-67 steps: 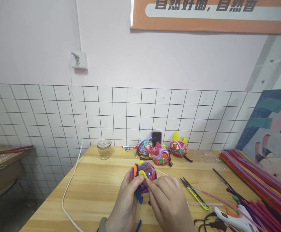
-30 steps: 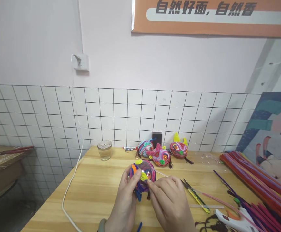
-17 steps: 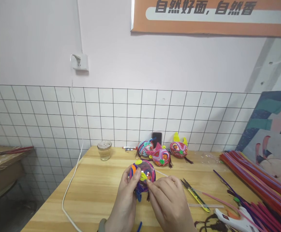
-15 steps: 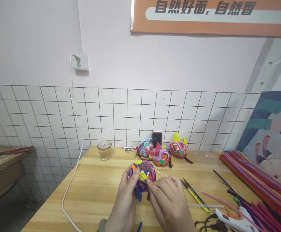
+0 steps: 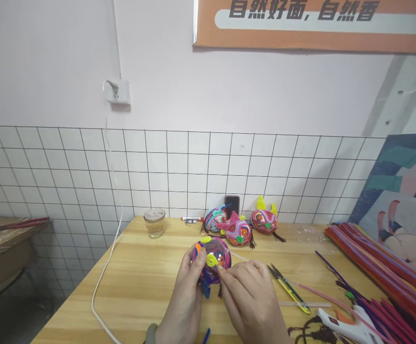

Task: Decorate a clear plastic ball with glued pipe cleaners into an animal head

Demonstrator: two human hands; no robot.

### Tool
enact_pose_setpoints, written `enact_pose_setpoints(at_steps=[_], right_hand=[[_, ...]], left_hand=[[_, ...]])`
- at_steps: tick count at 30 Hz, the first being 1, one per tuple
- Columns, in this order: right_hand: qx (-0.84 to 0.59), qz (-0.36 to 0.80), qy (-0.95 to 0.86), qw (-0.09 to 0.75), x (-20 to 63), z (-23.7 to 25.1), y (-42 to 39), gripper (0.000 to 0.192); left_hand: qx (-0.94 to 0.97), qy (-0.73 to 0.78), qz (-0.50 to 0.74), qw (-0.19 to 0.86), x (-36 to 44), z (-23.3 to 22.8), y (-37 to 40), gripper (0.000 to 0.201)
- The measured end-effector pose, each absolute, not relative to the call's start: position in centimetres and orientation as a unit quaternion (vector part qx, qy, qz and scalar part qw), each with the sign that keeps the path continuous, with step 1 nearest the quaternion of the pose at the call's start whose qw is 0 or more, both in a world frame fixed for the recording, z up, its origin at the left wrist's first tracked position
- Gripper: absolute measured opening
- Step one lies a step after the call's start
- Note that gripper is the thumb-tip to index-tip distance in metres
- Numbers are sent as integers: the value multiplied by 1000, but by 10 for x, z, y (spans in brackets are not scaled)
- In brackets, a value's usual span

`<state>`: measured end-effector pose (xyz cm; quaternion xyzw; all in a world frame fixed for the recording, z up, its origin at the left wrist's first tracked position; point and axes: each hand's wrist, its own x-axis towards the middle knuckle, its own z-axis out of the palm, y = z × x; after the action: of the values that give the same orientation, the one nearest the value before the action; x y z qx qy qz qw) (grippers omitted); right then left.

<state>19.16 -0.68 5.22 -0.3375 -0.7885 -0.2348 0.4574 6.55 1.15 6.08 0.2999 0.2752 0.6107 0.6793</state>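
Observation:
Wrapped round a clear ball (image 5: 220, 248) trimmed with coloured pipe cleaners, my left hand (image 5: 188, 279) holds it above the table, thumb on its near side. A yellow pipe-cleaner spiral (image 5: 212, 260) sits on the ball's near face, and a blue tail-like piece (image 5: 205, 290) hangs below. My right hand (image 5: 252, 296) is closed in a pinch at the spiral's lower right edge; its fingertips hide what lies between them. Behind the ball rest finished-looking pipe-cleaner fish: a pink one (image 5: 238, 231), a blue one (image 5: 213, 220) and one with yellow fins (image 5: 264, 220).
On the right lie scissors (image 5: 288, 286), a white glue gun (image 5: 354, 325), a clear glue stick (image 5: 306, 304) and a large bundle of pipe cleaners (image 5: 383, 267). A lidded cup (image 5: 154, 224) stands back left. A white cable (image 5: 102, 282) crosses the table's left edge.
Almost nothing differs. Both hands keep the same grip on the ball and the yellow spiral, and the view has shifted very slightly.

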Motion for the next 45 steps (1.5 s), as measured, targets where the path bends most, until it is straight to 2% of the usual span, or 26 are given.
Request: enact_pose_setpoints(at_steps=[5, 11, 15, 25, 35, 45], right_hand=[[-342, -242, -783, 460, 192, 54, -7, 19], [-338, -236, -786, 461, 193, 54, -6, 18], [-343, -223, -784, 468, 194, 54, -6, 19], [-356, -206, -770, 488, 200, 52, -1, 20], [-363, -207, -763, 492, 201, 54, -1, 21], [-364, -201, -771, 482, 205, 51, 1, 20]], left_hand=[[267, 261, 595, 712, 63, 57, 15, 43], [228, 258, 596, 725, 62, 63, 13, 35], [237, 250, 587, 732, 63, 66, 11, 40], [252, 269, 602, 708, 64, 62, 12, 36], [312, 252, 587, 703, 66, 57, 11, 69], [308, 252, 585, 707, 65, 54, 13, 66]])
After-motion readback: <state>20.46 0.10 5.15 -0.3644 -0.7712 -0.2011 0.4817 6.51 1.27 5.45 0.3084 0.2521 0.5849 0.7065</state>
